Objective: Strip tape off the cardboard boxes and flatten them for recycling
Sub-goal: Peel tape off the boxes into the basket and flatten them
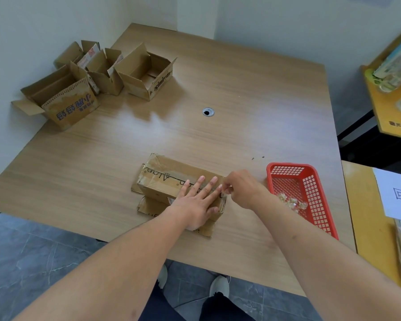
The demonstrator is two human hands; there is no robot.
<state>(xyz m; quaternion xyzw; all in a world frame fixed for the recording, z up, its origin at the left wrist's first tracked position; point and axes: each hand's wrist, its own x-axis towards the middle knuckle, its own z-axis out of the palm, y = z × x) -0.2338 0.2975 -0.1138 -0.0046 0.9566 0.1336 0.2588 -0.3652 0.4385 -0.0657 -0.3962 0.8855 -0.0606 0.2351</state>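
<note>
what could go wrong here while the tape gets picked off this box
The right hand pinches at the tape end on the box; the tape may tear short or lift cardboard with it. The left hand lies flat near that end only, so a hard pull might pivot the box. The red basket sits close by the right forearm and could be knocked.

The room is bright and evenly lit with soft daylight; a pale sheen of glare lies across the middle of my desk [218, 93], strongest toward the far right; shadows are faint, with soft ones beside the far-left boxes [97, 72]; the wide lens bends the desk edges; the shelf [394, 72] at far right is smeared with blur.
</note>
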